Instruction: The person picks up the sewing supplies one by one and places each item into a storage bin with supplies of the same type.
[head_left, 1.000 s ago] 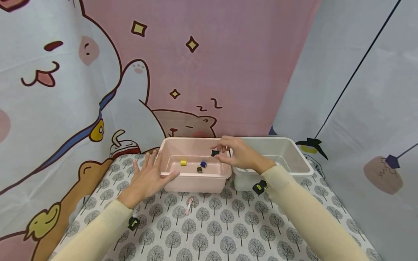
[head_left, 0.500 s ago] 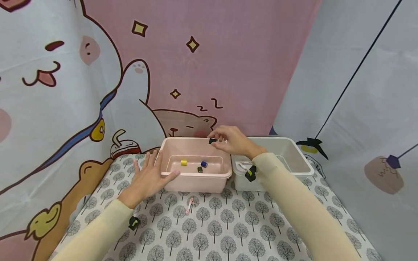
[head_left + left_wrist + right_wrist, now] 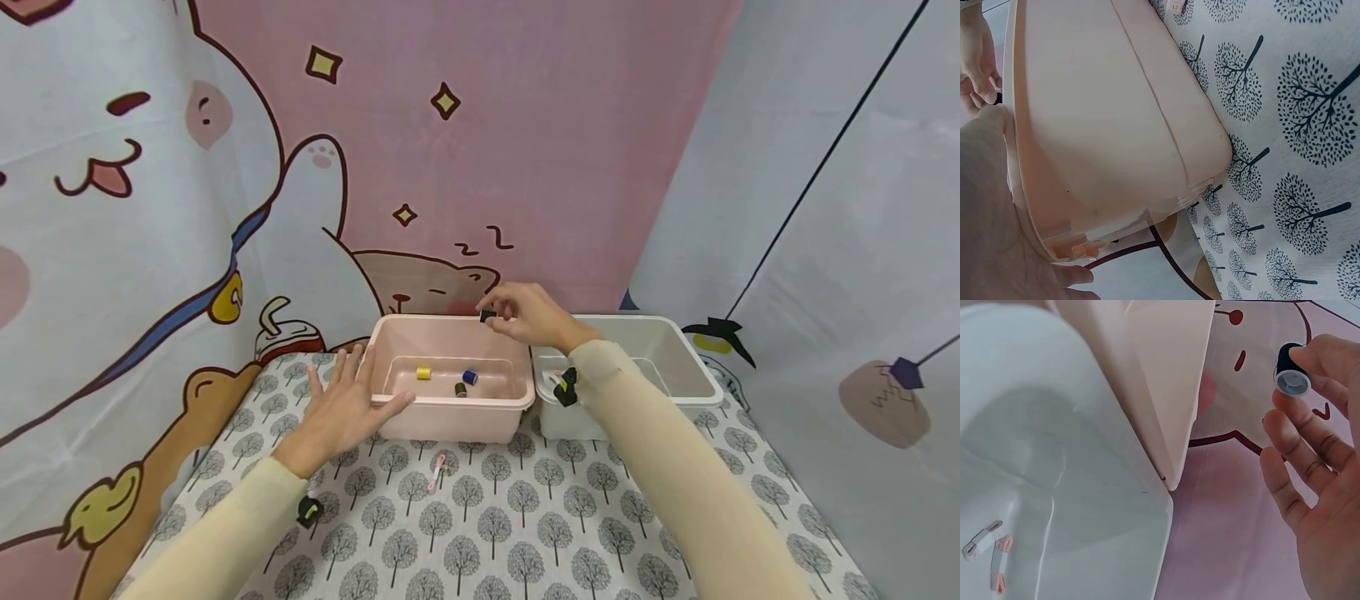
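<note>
A small spool of dark thread (image 3: 487, 316) is pinched between the thumb and fingers of my right hand (image 3: 534, 315), above the back right of the pink bin (image 3: 450, 422). In the right wrist view, the spool's white end (image 3: 1292, 382) faces the camera, with the other fingers spread below. My left hand (image 3: 341, 408) rests at the pink bin's left front corner, fingers spread and thumb along the front rim. Inside that bin lie a yellow spool (image 3: 423, 373), a blue spool (image 3: 470, 377) and a dark green spool (image 3: 461, 389).
A white bin (image 3: 716, 393) stands right beside the pink one. Two small folded tape measures, one pale (image 3: 982, 539) and one pink (image 3: 1001, 565), lie in it. Another pink tape (image 3: 436, 473) lies on the tree-print tablecloth (image 3: 493, 525). A printed curtain (image 3: 570, 150) hangs behind.
My right hand has risen and moved slightly left with the spool, from inside the pink bin to near its back rim. My left hand has stayed in place.
</note>
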A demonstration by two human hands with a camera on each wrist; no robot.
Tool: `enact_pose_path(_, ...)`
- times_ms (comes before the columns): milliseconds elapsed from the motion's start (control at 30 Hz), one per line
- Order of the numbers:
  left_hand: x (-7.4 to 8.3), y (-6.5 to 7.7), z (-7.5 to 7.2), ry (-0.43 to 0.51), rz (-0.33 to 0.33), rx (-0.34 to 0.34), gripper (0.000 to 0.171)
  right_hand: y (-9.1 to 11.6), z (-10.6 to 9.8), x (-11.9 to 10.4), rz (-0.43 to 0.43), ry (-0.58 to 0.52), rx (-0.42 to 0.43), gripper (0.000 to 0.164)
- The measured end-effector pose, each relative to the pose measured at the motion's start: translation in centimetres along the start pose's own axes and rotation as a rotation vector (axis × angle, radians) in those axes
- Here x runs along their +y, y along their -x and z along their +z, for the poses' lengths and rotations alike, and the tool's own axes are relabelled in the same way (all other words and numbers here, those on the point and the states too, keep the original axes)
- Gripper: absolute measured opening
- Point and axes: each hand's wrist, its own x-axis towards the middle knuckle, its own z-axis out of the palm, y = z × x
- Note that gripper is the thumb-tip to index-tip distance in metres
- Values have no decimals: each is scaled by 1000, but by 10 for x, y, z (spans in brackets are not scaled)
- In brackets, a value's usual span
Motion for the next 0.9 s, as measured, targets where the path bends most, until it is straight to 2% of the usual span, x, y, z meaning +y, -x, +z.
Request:
enact_pose_path(300,1,0,-1,-2,4,-6,123,-2,1,6,67,29,-20,28)
enact_pose_path(600,1,0,-1,3,2,-12,122,0,-3,5,168,80,-58,45)
enact_pose_path(900,0,0,-1,6,-1,-12,127,7,-6,-1,192,80,-49,45)
